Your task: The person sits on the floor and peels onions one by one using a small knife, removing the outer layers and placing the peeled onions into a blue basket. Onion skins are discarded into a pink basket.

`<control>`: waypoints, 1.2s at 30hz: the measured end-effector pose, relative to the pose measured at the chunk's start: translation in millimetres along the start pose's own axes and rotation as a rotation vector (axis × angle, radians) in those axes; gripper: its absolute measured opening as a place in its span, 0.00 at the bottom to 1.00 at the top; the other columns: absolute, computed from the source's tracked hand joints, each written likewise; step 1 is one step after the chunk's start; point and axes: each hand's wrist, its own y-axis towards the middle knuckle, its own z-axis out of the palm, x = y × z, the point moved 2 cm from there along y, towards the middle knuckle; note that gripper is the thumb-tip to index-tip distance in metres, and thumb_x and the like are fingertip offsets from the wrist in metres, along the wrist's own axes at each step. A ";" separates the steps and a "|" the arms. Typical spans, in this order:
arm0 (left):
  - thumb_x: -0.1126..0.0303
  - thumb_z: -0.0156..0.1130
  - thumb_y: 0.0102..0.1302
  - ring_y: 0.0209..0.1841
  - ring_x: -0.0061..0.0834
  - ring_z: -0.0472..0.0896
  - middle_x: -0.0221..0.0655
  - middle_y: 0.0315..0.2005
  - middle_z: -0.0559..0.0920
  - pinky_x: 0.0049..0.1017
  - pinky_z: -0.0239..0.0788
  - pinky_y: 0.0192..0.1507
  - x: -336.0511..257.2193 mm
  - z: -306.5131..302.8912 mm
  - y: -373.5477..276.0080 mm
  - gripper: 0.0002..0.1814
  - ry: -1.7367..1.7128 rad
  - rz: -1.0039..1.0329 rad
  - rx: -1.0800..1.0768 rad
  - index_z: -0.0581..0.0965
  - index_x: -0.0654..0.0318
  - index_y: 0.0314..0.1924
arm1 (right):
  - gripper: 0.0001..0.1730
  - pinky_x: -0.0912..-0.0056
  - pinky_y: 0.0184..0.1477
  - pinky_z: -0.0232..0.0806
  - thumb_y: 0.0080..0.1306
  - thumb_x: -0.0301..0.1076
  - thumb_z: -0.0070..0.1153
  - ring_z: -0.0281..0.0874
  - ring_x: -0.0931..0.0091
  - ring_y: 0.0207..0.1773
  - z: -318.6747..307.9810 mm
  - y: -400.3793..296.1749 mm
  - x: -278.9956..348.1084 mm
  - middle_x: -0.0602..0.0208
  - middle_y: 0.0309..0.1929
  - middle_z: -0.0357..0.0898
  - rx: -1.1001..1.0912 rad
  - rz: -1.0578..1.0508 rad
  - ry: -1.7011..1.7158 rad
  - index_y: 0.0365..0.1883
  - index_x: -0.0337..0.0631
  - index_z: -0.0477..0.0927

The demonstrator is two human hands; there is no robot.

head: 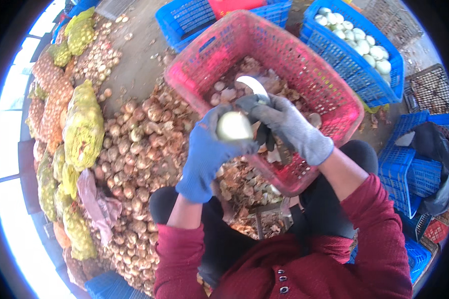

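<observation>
My left hand (213, 145), in a blue knit work glove with a dark palm, grips a pale peeled onion (235, 127). Close beside it on the right is my right hand (280, 117), in a grey glove, closed around the handle of a knife with a curved blade (255, 85). The blade points up and left, away from the onion; its handle is mostly hidden by the fingers. Both hands are over the near part of a red plastic crate (314, 71), which holds onion skins and some onions (220, 86) at its bottom.
A large heap of unpeeled onions (134, 149) lies on the left, with filled mesh sacks (83, 127) beyond. A blue crate of peeled onions (363, 46) stands at the upper right. Another blue crate (183, 22) is behind the red one. More blue crates (396, 168) stand at the right.
</observation>
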 end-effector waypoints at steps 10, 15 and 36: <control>0.72 0.83 0.32 0.46 0.24 0.81 0.33 0.46 0.83 0.28 0.76 0.50 -2.7 10.3 -3.7 0.47 -0.290 -0.030 0.161 0.74 0.66 0.58 | 0.10 0.69 0.33 0.71 0.67 0.30 0.55 0.77 0.78 0.29 5.0 -12.8 7.7 0.73 0.31 0.81 -0.109 -0.389 -0.743 0.46 0.40 0.81; 0.69 0.84 0.31 0.55 0.26 0.78 0.36 0.53 0.79 0.28 0.70 0.58 -5.1 6.6 -5.1 0.53 -0.515 0.127 0.179 0.70 0.69 0.63 | 0.10 0.78 0.27 0.67 0.67 0.28 0.52 0.74 0.81 0.25 2.8 -11.4 13.3 0.70 0.30 0.81 -0.148 -0.032 0.094 0.42 0.35 0.82; 0.81 0.72 0.48 0.43 0.22 0.81 0.38 0.59 0.76 0.25 0.76 0.43 -22.3 -18.5 -20.2 0.43 -0.638 0.120 -0.159 0.68 0.65 0.67 | 0.20 0.76 0.23 0.72 0.75 0.43 0.41 0.78 0.75 0.29 -58.3 16.0 36.1 0.63 0.34 0.79 0.115 -0.110 0.946 0.52 0.36 0.73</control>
